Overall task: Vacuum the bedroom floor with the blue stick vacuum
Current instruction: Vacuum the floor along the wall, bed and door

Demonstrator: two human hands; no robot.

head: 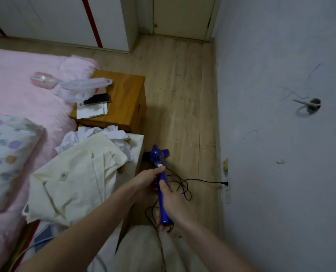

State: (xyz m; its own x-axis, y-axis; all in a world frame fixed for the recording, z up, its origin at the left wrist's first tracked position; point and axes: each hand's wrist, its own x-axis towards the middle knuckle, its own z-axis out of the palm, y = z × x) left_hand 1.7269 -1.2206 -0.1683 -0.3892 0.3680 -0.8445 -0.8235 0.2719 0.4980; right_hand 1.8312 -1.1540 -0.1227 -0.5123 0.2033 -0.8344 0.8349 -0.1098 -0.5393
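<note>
The blue stick vacuum (159, 158) stands on the wooden floor (179, 91) between the bedside furniture and the wall, seen from above. My left hand (149, 178) grips its handle high up, thumb near the switch. My right hand (171, 203) holds the lower end of the handle. Its black cord (184, 185) lies in loops on the floor and runs to a wall socket (225, 183), where it is plugged in. The vacuum's floor head is hidden below its body.
A wooden nightstand (126, 101) with papers and a plastic bag stands ahead on the left. A low table piled with cream cloth (80, 173) is beside me. The pink bed (16, 95) fills the left. A closed door (183, 16) is at the far end.
</note>
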